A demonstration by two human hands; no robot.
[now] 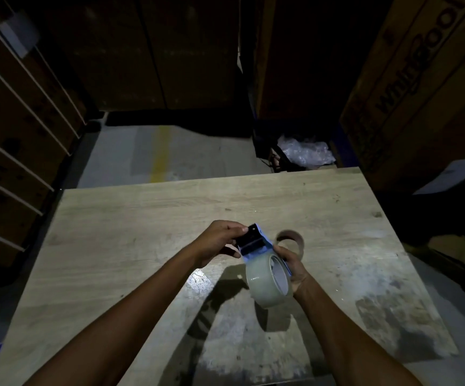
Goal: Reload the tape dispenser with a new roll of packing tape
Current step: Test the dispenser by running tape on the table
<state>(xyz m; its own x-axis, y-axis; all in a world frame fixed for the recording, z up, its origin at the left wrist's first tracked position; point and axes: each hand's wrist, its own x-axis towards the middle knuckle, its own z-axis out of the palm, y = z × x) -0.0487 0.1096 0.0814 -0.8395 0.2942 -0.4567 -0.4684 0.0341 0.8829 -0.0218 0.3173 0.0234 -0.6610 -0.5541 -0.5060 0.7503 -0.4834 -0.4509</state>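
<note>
Head view, centre: the tape dispenser (253,240) is held above the bench (142,218), with the new clear roll (259,282) on its lower end.
Left hand (220,242): fingers curled, pinching the black toothed end.
Right hand (292,264): wrapped round the blue frame beside the roll.
Empty core (295,238): on the bench just behind the right hand.
Step, I'd say: feeding the tape end up to the blade.
Doing it well: keep fingertips off the teeth and steady the roll.

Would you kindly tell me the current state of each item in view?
Tape dispenser: held above the table.
Clear tape roll: full, on the dispenser.
Cardboard core: empty, resting on the table.
Left hand: pinching the dispenser's blade end.
Right hand: gripping the dispenser.
</note>
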